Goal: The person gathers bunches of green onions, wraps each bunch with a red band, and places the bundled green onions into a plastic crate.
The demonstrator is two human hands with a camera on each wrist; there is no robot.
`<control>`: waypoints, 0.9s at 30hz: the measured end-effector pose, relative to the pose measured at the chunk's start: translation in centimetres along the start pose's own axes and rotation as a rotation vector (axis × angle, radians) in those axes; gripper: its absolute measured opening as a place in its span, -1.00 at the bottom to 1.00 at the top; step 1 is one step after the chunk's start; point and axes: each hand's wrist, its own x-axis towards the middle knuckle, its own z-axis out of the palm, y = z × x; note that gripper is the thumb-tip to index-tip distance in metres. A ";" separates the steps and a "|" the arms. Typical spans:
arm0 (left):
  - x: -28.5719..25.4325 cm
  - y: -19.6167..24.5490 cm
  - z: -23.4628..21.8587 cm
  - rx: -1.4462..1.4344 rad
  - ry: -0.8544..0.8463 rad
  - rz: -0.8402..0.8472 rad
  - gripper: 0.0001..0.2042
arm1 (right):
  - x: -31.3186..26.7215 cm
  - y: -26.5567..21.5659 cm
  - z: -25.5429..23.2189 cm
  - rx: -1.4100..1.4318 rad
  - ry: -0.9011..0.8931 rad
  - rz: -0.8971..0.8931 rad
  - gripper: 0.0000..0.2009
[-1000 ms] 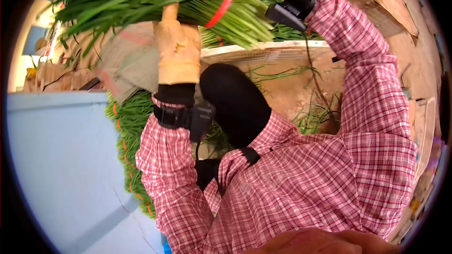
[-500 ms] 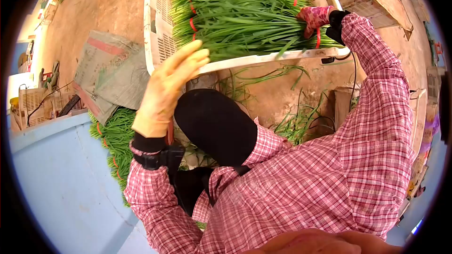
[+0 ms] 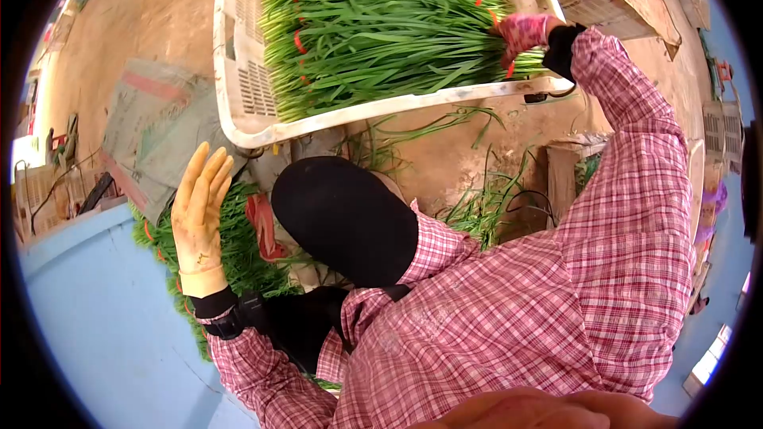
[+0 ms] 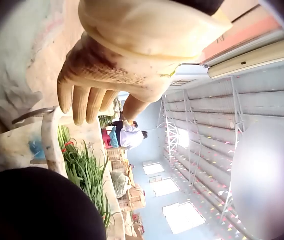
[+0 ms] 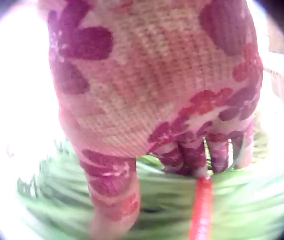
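My left hand (image 3: pixel 201 210), in a cream rubber glove, is raised in the head view to the left of the crate. Its fingers are extended and nothing is in them. Bundles of long green garlic chives (image 3: pixel 381 24) tied with red bands fill the white plastic crate (image 3: pixel 226 56). At the crate's near right corner, my right hand (image 3: pixel 526 36), in a pink flowered glove, presses on the nearest bundle. The right wrist view has its thumb and fingers extended down onto the leaves beside a red band (image 5: pixel 201 207); the fingertips are partly hidden.
More tied chives (image 3: pixel 238 230) lie beside a light blue panel (image 3: pixel 103 294) at left, near a grey woven sack (image 3: pixel 159 123). Loose leaves (image 3: pixel 477 206) litter the floor by my knee (image 3: pixel 346 218). A person (image 4: pixel 128 136) is in the background of the left wrist view.
Both hands brought a chive bundle down into the crate. My left hand then came away from it, moving left and toward my body; my right hand stayed on the bundle.
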 end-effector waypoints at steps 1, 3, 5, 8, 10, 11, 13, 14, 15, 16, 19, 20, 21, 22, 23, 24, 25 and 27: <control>-0.3 0.6 0.4 0.008 0.027 0.026 -0.46 | 0.0 -1.1 0.0 -0.019 -0.115 0.137 -0.48; -0.9 1.1 0.3 -0.011 0.092 0.060 -0.49 | 2.8 3.3 5.0 -0.036 -0.020 0.050 -0.48; -1.7 1.4 -1.3 0.005 0.117 0.139 -0.50 | 2.5 1.9 4.2 -0.121 -0.050 0.099 -0.56; -5.9 2.1 -3.5 0.148 0.281 0.299 -0.52 | 3.3 0.5 2.2 -0.122 0.080 0.041 -0.61; -9.3 1.2 -7.4 0.120 0.455 0.383 -0.53 | 5.4 -4.2 -2.0 -0.038 0.187 -0.117 -0.64; -10.9 1.4 -8.4 0.072 0.614 0.354 -0.50 | 6.1 -8.1 -4.4 0.025 0.209 -0.219 -0.65; -12.7 1.4 -11.5 0.002 0.726 0.360 -0.38 | 5.5 -16.7 -7.6 0.132 0.197 -0.433 -0.68; -14.5 0.3 -14.0 -0.028 0.723 0.396 -0.29 | 4.7 -21.6 -9.1 0.152 0.171 -0.547 -0.69; -15.1 -1.0 -16.6 -0.079 0.682 0.442 -0.18 | 3.9 -25.6 -10.1 0.150 0.146 -0.639 -0.70; -14.9 -2.9 -19.1 -0.137 0.726 0.454 -0.18 | 3.4 -28.8 -10.9 0.140 0.111 -0.701 -0.71; -15.7 -3.0 -16.2 -0.231 0.843 0.473 -0.53 | 4.5 -38.7 -13.5 0.019 0.041 -0.905 -0.73; -14.1 -0.7 -13.5 -0.107 0.706 0.519 -0.54 | 7.8 -37.4 -14.7 -0.053 0.254 -1.180 -0.76; -14.0 -1.1 -13.0 0.104 0.774 0.425 -0.54 | 7.1 -39.5 -16.4 -0.092 0.253 -1.204 -0.76; -14.1 -1.7 -12.9 0.304 0.797 0.345 -0.55 | 5.7 -40.7 -17.6 -0.124 0.254 -1.184 -0.75; -13.4 -2.8 -13.3 0.127 0.877 0.295 -0.56 | 4.4 -40.1 -17.3 0.461 0.058 -1.192 -0.75; -13.7 -5.1 -15.9 -0.047 0.858 0.216 -0.55 | 4.4 -38.8 -17.7 0.601 0.020 -1.112 -0.76; -13.5 -6.1 -16.6 -0.195 0.879 0.106 -0.54 | 4.1 -37.4 -18.2 0.747 -0.011 -1.033 -0.77; -12.8 -6.5 -18.7 -0.387 0.878 0.164 -0.53 | 9.4 -32.5 -20.7 0.229 0.339 -1.249 -0.86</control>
